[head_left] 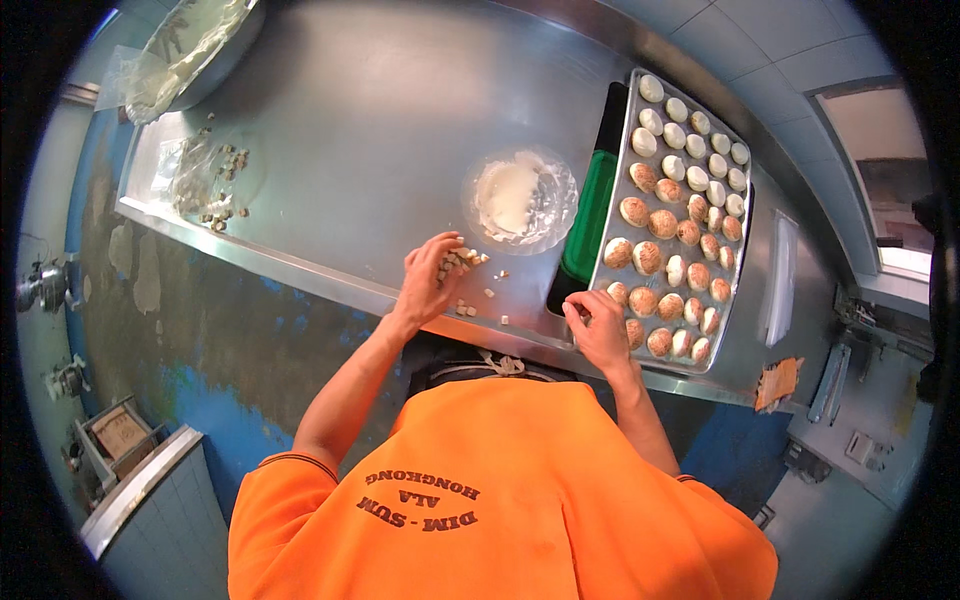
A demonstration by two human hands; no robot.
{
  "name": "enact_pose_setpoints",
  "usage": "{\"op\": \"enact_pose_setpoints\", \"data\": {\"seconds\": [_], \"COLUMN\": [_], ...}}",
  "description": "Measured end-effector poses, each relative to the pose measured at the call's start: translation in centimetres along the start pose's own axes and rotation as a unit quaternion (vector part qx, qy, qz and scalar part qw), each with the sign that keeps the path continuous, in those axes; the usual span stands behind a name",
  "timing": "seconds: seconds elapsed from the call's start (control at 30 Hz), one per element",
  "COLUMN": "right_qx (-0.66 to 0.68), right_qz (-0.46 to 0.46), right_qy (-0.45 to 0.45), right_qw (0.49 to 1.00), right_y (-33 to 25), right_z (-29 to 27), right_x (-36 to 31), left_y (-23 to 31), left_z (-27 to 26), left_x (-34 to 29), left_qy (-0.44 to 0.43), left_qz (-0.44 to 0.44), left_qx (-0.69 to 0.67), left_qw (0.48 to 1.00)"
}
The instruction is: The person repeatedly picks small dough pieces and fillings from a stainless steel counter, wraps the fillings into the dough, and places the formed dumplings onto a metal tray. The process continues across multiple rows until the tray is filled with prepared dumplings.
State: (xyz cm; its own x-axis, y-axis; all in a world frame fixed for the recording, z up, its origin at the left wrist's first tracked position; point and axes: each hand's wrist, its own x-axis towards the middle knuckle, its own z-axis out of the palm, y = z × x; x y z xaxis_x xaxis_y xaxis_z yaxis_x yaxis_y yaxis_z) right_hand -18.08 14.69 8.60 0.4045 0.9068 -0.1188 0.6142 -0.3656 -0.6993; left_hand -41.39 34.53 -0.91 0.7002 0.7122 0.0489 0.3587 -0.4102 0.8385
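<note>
My left hand [425, 282] is curved around a small heap of pale cubes [455, 262] near the table's front edge. Its fingers bend over the far side of the heap, and a few loose cubes [466, 309] lie beside it on the metal. My right hand [600, 325] is closed, thumb and fingertips together, by the near left corner of the baking tray [612, 228]. Whatever is between those fingers, if anything, is too small to make out. Rows of round white buns [673, 167] fill the tray, many with brown speckled tops [662, 223].
Beyond my hands stands a clear bowl [553, 230] of white cream. A green container [588, 215] sits along the tray's left side. At the left lies a clear plastic bag [200, 180] with more cubes, below a large bowl [220, 70] smeared with pale batter. An orange packet [778, 385] is at the right.
</note>
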Motion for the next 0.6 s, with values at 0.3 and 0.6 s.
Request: {"op": "enact_pose_setpoints", "data": {"seconds": [0.3,0.6], "right_qx": [0.042,-0.166], "right_qz": [-0.186,-0.33], "right_qy": [-0.053,-0.047], "right_qw": [0.98,0.928], "right_y": [2.9,-2.9], "right_z": [0.4,11.1], "right_x": [3.8,10.9], "left_y": [2.2,1.5], "left_z": [1.2,1.0], "left_x": [-0.4,-1.7], "left_qy": [0.099,0.155], "left_qz": [-0.062,-0.1], "left_qx": [0.141,0.125], "left_qw": [0.983,0.975]}}
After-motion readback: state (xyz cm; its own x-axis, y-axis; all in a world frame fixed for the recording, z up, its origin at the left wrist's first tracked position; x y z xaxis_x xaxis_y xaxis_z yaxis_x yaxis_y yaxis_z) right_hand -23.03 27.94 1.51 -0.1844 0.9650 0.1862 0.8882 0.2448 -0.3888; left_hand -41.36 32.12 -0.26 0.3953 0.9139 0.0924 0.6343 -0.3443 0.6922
